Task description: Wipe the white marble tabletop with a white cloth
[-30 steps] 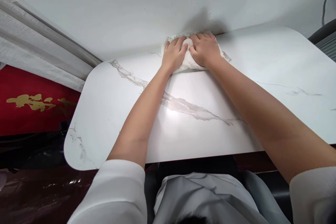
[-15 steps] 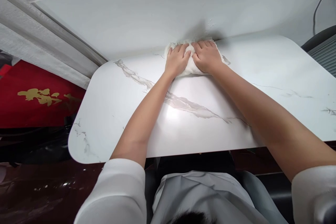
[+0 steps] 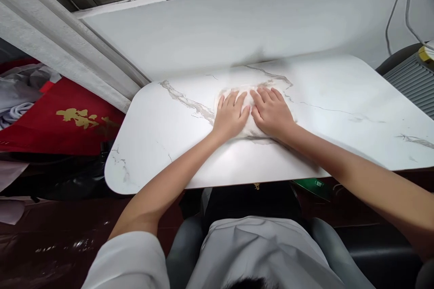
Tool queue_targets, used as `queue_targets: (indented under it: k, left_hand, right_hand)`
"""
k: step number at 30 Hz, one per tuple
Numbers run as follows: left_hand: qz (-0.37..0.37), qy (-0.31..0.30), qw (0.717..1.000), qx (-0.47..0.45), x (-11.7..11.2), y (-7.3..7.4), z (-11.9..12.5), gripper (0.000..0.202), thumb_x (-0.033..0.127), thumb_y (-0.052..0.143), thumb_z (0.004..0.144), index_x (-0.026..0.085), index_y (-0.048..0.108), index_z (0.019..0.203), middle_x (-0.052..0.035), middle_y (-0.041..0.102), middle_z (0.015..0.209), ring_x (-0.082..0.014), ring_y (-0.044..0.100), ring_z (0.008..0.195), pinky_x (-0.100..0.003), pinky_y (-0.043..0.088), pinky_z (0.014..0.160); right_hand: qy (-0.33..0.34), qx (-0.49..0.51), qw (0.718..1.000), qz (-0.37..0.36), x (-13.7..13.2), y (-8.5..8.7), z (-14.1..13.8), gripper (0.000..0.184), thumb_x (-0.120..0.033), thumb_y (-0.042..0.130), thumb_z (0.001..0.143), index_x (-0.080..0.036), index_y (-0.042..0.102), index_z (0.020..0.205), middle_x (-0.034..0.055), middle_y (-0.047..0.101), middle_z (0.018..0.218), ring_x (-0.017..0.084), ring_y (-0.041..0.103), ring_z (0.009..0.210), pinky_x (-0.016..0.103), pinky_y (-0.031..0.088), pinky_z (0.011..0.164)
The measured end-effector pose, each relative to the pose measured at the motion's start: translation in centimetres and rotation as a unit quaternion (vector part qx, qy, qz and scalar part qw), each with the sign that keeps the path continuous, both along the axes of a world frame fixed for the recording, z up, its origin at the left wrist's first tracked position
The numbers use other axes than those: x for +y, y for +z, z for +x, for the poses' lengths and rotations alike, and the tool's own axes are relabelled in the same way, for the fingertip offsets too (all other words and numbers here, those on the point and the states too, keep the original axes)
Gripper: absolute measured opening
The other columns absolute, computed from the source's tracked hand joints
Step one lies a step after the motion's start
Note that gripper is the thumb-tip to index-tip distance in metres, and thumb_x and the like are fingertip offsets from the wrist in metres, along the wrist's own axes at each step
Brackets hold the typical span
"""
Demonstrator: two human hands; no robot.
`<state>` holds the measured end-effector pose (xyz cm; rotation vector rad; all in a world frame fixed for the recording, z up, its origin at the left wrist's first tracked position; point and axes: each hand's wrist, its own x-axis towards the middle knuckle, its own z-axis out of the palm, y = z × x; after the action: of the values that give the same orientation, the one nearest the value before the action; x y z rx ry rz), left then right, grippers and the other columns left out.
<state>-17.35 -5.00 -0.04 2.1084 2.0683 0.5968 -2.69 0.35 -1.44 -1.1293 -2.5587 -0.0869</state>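
Observation:
A white cloth (image 3: 250,130) lies spread on the white marble-patterned table (image 3: 145,144), a little in from the wall. On its left part my left hand (image 3: 231,115) rests flat, fingers stretched forward and slightly apart. My right hand (image 3: 272,110) presses flat on the right part, its fingers also extended. Both thumbs point inward with a narrow strip of cloth showing between them. Neither hand is closed around the cloth, and the palms cover much of it.
The wall (image 3: 230,27) runs along the table's far edge. At the left are a pale post (image 3: 84,56) and a red bag (image 3: 37,126) with gold lettering. A ribbed grey object (image 3: 412,83) stands at the right, below hanging cables (image 3: 393,13).
Both hands and the cloth have slid from the wall side of the table back toward my body. My elbows bend out more, and the head view has shifted, showing more above the wall.

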Motion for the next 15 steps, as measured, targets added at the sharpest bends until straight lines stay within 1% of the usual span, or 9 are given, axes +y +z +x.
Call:
queue_targets:
  k: [3, 6, 8, 12, 15]
  left_hand:
    - [-0.002, -0.020, 1.000, 0.021, -3.6, 0.0, 0.7, 0.048, 0.032, 0.037, 0.103, 0.014, 0.042, 0.147, -0.0142, 0.041, 0.156, -0.0235, 0.031, 0.149, -0.048, 0.016, 0.125]
    - [-0.003, -0.032, 0.999, 0.032, -7.0, 0.0, 1.3, 0.052, 0.035, 0.036, 0.103, 0.011, 0.041, 0.148, -0.0164, 0.041, 0.155, -0.0262, 0.029, 0.150, -0.050, 0.016, 0.125]
    - [-0.003, -0.040, 0.999, 0.033, -9.0, 0.1, 1.6, 0.054, 0.036, 0.036, 0.102, 0.010, 0.040, 0.149, -0.0180, 0.039, 0.156, -0.0277, 0.028, 0.150, -0.052, 0.015, 0.125]
    - [-0.005, -0.056, 0.998, 0.030, -11.9, 0.2, 1.8, 0.057, 0.038, 0.033, 0.102, 0.008, 0.037, 0.151, -0.0201, 0.034, 0.159, -0.0287, 0.024, 0.152, -0.053, 0.015, 0.125]
    - [-0.008, -0.052, 0.998, 0.044, -13.0, 0.6, 1.9, 0.057, 0.038, 0.029, 0.103, 0.008, 0.035, 0.151, -0.0198, 0.032, 0.160, -0.0280, 0.022, 0.152, -0.053, 0.016, 0.125]
  right_hand:
    - [0.006, -0.004, 1.000, 0.013, -3.7, 0.2, 1.1, 0.055, -0.030, 0.029, 0.099, -0.007, 0.043, 0.146, 0.0202, 0.046, 0.147, 0.033, 0.040, 0.138, 0.056, 0.029, 0.115]
    - [0.025, -0.018, 0.999, 0.038, -7.1, 0.3, 2.1, 0.056, -0.030, 0.030, 0.099, -0.001, 0.045, 0.145, 0.0238, 0.047, 0.144, 0.034, 0.041, 0.138, 0.052, 0.031, 0.116]
    - [0.033, -0.013, 0.998, 0.053, -9.0, 0.4, 2.6, 0.056, -0.030, 0.030, 0.100, 0.000, 0.047, 0.143, 0.0253, 0.048, 0.143, 0.036, 0.041, 0.138, 0.052, 0.031, 0.116]
    - [0.047, 0.000, 0.997, 0.061, -11.5, 0.6, 3.0, 0.055, -0.029, 0.033, 0.098, 0.001, 0.049, 0.142, 0.0269, 0.047, 0.143, 0.037, 0.041, 0.137, 0.055, 0.033, 0.114]
    - [0.058, 0.001, 0.996, 0.061, -12.2, 0.8, 2.9, 0.055, -0.028, 0.034, 0.098, 0.001, 0.049, 0.142, 0.0271, 0.048, 0.142, 0.038, 0.042, 0.137, 0.055, 0.033, 0.114]
